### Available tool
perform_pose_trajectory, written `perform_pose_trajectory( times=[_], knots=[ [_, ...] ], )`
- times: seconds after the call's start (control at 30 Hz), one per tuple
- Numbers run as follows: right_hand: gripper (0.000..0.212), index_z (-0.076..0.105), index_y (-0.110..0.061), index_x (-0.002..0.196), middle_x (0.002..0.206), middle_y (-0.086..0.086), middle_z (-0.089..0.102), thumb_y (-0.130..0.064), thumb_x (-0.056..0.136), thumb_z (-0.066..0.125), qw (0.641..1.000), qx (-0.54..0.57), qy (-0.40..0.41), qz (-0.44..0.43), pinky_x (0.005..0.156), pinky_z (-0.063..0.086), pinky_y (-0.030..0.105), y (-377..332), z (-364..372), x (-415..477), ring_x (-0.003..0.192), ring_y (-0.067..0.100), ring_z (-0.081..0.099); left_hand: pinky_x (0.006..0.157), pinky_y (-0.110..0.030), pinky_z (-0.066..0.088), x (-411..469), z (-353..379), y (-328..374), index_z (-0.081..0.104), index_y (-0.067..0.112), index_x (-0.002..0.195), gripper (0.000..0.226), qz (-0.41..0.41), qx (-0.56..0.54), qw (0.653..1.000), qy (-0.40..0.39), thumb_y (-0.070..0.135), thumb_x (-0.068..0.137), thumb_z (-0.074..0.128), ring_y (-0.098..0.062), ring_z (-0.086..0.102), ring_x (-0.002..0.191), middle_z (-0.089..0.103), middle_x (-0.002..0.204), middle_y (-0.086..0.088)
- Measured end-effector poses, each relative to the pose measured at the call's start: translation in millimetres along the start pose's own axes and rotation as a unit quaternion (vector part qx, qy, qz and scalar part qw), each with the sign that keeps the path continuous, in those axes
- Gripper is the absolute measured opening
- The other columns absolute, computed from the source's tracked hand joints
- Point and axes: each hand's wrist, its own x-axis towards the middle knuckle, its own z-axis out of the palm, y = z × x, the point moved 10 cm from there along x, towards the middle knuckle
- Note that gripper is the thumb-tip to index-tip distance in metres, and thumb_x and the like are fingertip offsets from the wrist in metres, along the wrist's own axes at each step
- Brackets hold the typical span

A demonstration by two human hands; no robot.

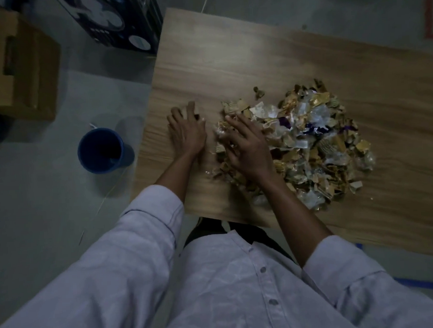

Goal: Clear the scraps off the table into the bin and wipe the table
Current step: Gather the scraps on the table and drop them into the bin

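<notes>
A big heap of scraps (316,144), torn cardboard, paper and clear plastic, lies on the wooden table (231,64). My right hand (249,147) rests flat on the heap's left edge, fingers spread. My left hand (186,133) lies palm down on the table just left of the heap, over a few scraps (181,110) that show under its fingers. The blue bin (103,150) stands on the floor left of the table, its mouth open upward.
A cardboard box (17,66) sits on the floor at the far left. A dark printed box (119,19) stands behind the table's left corner. The table's left edge runs close to my left hand. Blue tape (424,283) marks the floor at the lower right.
</notes>
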Motion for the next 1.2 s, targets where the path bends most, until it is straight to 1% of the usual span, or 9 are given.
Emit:
perform_pose_trajectory(
  times=[0.2,0.3,0.37,0.53,0.7,0.8,0.9,1.07,1.2],
  knots=[
    [0.053,0.057,-0.013,0.141,0.16,0.014,0.041,-0.017,0.09,0.068,0.987,-0.038,-0.112,0.11,0.122,0.026,0.048,9,43,22,0.153,0.037,0.027,0.087,-0.048,0.043,-17,15,27,0.058,0.0,0.116,0.052,0.118,-0.131,0.984,-0.032,0.031,0.084,0.03,-0.044,0.051,0.104,0.049,0.12,-0.028],
    [0.058,0.048,-0.026,0.149,0.168,0.009,0.024,-0.036,0.094,0.062,0.977,-0.104,-0.136,0.13,0.123,0.017,0.052,19,63,42,0.157,0.035,0.01,0.087,-0.047,0.045,-19,11,11,0.061,-0.003,0.109,0.039,0.057,-0.22,0.974,-0.029,0.019,0.084,0.04,-0.042,0.055,0.101,0.052,0.114,-0.028],
    [0.063,0.039,-0.034,0.154,0.172,0.007,0.009,-0.047,0.095,0.058,0.962,-0.119,-0.164,0.182,0.119,0.021,0.059,35,78,46,0.157,0.04,-0.002,0.086,-0.041,0.044,-21,11,-5,0.062,-0.003,0.108,0.027,0.018,-0.261,0.965,-0.029,0.014,0.088,0.052,-0.038,0.058,0.102,0.055,0.114,-0.026],
    [0.047,0.044,-0.025,0.144,0.16,0.016,0.026,-0.026,0.099,0.057,0.958,-0.121,-0.171,0.195,0.109,0.036,0.061,35,88,46,0.141,0.047,0.025,0.083,-0.037,0.043,-24,16,-34,0.066,0.001,0.107,0.021,-0.048,-0.291,0.954,-0.045,0.017,0.094,0.068,-0.036,0.063,0.103,0.066,0.11,-0.022],
    [0.06,0.057,-0.006,0.133,0.131,0.022,0.054,0.005,0.074,0.065,0.984,-0.054,-0.048,0.165,0.087,0.05,0.048,9,42,59,0.11,0.044,0.049,0.081,-0.037,0.052,-25,-12,-11,0.068,0.004,0.113,0.021,-0.046,-0.338,0.938,-0.067,0.018,0.097,0.066,-0.033,0.071,0.096,0.074,0.105,-0.017],
    [0.058,0.06,-0.004,0.128,0.132,0.023,0.054,0.006,0.071,0.053,0.984,0.009,0.102,0.143,0.092,0.047,0.046,-18,-20,55,0.115,0.044,0.051,0.072,-0.046,0.061,-27,-43,29,0.069,0.013,0.108,0.019,0.003,-0.415,0.908,-0.057,0.026,0.096,0.061,-0.029,0.074,0.079,0.075,0.095,-0.011],
    [0.059,0.064,-0.009,0.127,0.139,0.02,0.051,0.007,0.07,0.057,0.97,0.029,0.183,0.156,0.105,0.041,0.045,-23,-71,29,0.125,0.04,0.048,0.069,-0.041,0.061,-41,-65,81,0.07,0.008,0.116,0.026,0.076,-0.474,0.875,-0.06,0.019,0.098,0.055,-0.011,0.07,0.07,0.073,0.094,-0.007],
    [0.045,0.065,-0.009,0.13,0.136,0.021,0.053,-0.008,0.085,0.057,0.928,0.035,0.293,0.228,0.103,0.044,0.039,12,-121,-33,0.129,0.037,0.048,0.087,-0.036,0.058,-82,-65,154,0.067,0.008,0.13,0.035,0.214,-0.432,0.871,-0.097,0.022,0.103,0.05,-0.018,0.069,0.105,0.072,0.121,-0.009],
    [0.048,0.058,-0.019,0.141,0.142,0.016,0.053,-0.024,0.093,0.052,0.915,-0.007,0.252,0.316,0.114,0.033,0.053,60,-102,-62,0.139,0.039,0.042,0.114,-0.035,0.033,-108,-31,183,0.053,0.014,0.148,0.054,0.308,-0.296,0.897,-0.11,0.039,0.105,0.032,-0.023,0.046,0.137,0.054,0.149,-0.007]
  ],
)
